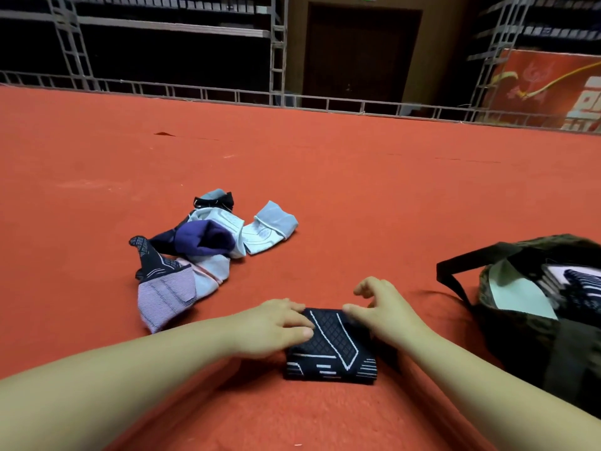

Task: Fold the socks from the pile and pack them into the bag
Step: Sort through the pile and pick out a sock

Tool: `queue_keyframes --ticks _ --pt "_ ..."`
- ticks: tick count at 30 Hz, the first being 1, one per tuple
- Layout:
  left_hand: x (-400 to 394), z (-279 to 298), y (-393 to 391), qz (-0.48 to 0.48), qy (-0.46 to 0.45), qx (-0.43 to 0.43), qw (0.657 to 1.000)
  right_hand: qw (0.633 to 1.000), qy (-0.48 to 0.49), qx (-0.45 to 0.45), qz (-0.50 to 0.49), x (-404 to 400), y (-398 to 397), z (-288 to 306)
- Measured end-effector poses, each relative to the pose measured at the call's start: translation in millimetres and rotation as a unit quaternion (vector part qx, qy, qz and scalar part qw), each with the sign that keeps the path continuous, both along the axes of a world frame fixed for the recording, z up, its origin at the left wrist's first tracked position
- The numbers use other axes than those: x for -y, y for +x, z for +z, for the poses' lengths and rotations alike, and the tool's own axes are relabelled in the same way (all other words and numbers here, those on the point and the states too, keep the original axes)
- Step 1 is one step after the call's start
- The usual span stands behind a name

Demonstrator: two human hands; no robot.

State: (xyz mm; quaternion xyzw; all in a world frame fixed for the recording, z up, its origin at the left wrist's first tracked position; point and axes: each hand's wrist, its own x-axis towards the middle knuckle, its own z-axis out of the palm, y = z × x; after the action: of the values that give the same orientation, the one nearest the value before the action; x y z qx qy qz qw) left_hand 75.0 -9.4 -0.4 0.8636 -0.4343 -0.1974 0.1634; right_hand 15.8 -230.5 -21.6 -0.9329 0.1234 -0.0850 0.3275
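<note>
- Under your hands, the folded sock (331, 348) is black knit cloth, matt, with a quilted diamond texture and white woven lines.
- The floor (357, 190) is red carpet, matt and slightly fuzzy.
- Your bag (533, 340), near right, is dark, dull cloth.
- The far railing (227, 92) looks like grey metal.

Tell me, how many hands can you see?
2. The left hand rests on the left side of the folded black sock; the right hand touches its right side, near the bag. Neither is hidden.
</note>
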Motion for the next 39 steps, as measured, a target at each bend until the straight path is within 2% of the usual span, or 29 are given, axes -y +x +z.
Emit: queue_keyframes --ticks 2,4,6,11,14,18,21,24,27,29,31,34,39 --pt "-3 -9 1 -0.023 0.055 0.005 0.998 0.993 -0.033 0.054 0.100 -2 -18 6" --pt "-5 -18 6 -0.017 0.087 0.005 0.996 0.973 -0.091 0.024 0.212 -3 -36 7" --pt "-6 -25 9 -0.015 0.100 -0.002 0.995 0.950 -0.148 -0.027 0.273 -4 -46 -1" --pt "-3 -31 6 -0.030 0.115 -0.006 0.993 0.952 -0.154 0.011 0.264 -2 -49 -17" --pt "-5 -30 4 -0.024 0.113 -0.008 0.993 0.936 -0.212 0.055 0.275 -4 -46 -17" --pt "-7 -34 -1 -0.061 0.118 0.112 0.985 0.887 -0.318 0.098 0.320 -4 -48 -15" --pt "-5 -36 -6 -0.061 0.096 0.122 0.986 0.874 -0.343 0.094 0.332 -4 -50 -16" --pt "-4 -33 -6 -0.059 0.073 0.102 0.990 0.908 -0.281 0.071 0.304 -6 -47 -11" --pt "-4 -27 -9 -0.046 0.023 0.059 0.997 0.966 -0.092 -0.014 0.242 -7 -47 5" --pt "-3 -27 -12 -0.016 -0.037 0.013 0.999 0.973 0.030 -0.059 0.223 -6 -50 11" --pt "-2 -28 -16 0.010 -0.072 -0.024 0.997 0.966 0.118 -0.063 0.220 -4 -55 15" --pt "-2 -31 -23 0.049 -0.098 -0.086 0.990 0.962 0.145 -0.064 0.221 -4 -60 16" --pt "0 -42 -20 0.119 -0.184 -0.215 0.952 0.976 0.184 -0.013 0.114 -11 -49 2"
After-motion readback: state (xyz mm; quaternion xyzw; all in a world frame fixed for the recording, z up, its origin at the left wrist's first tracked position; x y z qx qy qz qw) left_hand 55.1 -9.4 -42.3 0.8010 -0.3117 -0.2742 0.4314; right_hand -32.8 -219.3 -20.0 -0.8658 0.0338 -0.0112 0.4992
